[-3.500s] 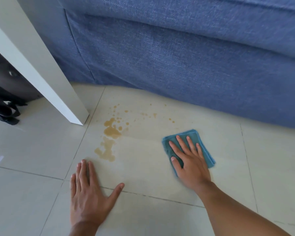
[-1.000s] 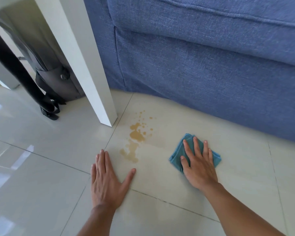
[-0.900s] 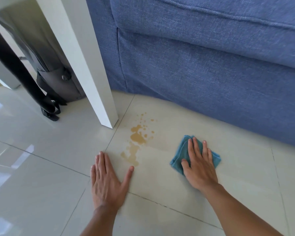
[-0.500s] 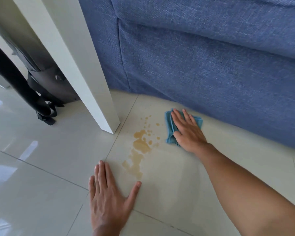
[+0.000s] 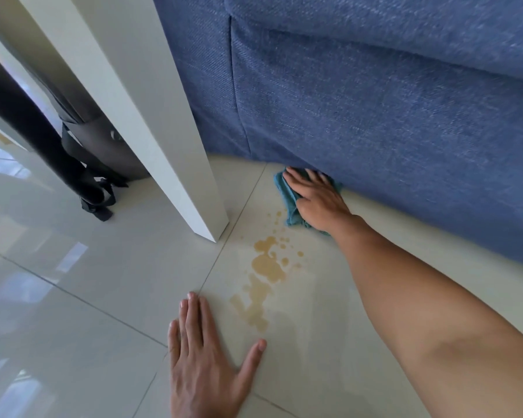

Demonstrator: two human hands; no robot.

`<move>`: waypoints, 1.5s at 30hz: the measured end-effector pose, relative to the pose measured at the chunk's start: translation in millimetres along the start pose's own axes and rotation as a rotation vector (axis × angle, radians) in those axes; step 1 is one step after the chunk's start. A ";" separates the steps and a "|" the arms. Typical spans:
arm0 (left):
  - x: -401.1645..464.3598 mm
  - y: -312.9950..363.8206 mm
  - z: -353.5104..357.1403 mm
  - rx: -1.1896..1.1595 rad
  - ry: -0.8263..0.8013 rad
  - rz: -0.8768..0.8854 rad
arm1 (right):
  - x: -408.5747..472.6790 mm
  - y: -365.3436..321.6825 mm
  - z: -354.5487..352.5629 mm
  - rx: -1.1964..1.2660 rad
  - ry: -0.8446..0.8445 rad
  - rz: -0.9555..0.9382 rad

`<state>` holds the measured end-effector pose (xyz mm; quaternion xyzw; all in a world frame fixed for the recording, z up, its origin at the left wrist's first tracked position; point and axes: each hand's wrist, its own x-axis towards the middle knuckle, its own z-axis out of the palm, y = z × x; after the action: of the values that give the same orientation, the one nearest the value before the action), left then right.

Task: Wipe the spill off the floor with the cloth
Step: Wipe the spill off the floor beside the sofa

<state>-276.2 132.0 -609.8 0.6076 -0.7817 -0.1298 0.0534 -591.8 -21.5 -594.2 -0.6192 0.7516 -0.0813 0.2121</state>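
Head camera, looking down at the glossy pale tiled floor (image 5: 73, 297), gives me both of my hands at once. My right hand (image 5: 317, 200) is stretched forward, palm down, fingers spread and pressing flat on the crumpled teal microfibre cloth (image 5: 287, 196); it is not clenched around the fabric, only pinning it to the tile. That cloth sits right at the foot of the blue woven-fabric sofa (image 5: 375, 116), its far edge touching or tucked against the upholstery, I cannot tell which.

My left hand (image 5: 206, 363) lies flat and released on the floor near the bottom of the view, fingers together, thumb splayed out to the right, grasping nothing.

Between the two hands is the tan-brown liquid spill (image 5: 266, 267): a larger puddle in the middle, a thinner smear trailing toward my left hand, and small droplets scattered up toward the cloth. The cloth's near edge lies just beside the uppermost droplets, while the main puddle is uncovered.

Left of the spill stands a white square table leg (image 5: 169, 131), with a dark bag (image 5: 103, 146) behind it.
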 end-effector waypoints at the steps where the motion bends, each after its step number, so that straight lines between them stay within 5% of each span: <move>1: -0.5 -0.5 -0.5 0.007 -0.004 0.002 | 1.8 -1.6 2.7 0.019 -0.010 -0.031; 11: -2.8 0.7 -7.3 -0.012 -0.004 0.013 | -46.3 -2.4 16.3 0.116 -0.023 -0.251; 22: -4.6 6.9 -18.6 -0.060 -0.065 -0.012 | -164.1 -10.6 40.7 0.049 0.033 0.058; 34: -11.9 -22.7 -23.8 0.032 -0.122 0.201 | -182.9 -46.5 66.3 -0.011 0.198 0.353; 45: -7.0 -20.9 -15.9 0.067 -0.127 0.207 | -71.2 -15.6 19.9 0.038 -0.005 -0.112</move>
<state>-251.0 131.7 -599.6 0.5156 -0.8460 -0.1357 -0.0034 -559.2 46.7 -590.5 -0.6565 0.7135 -0.1055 0.2208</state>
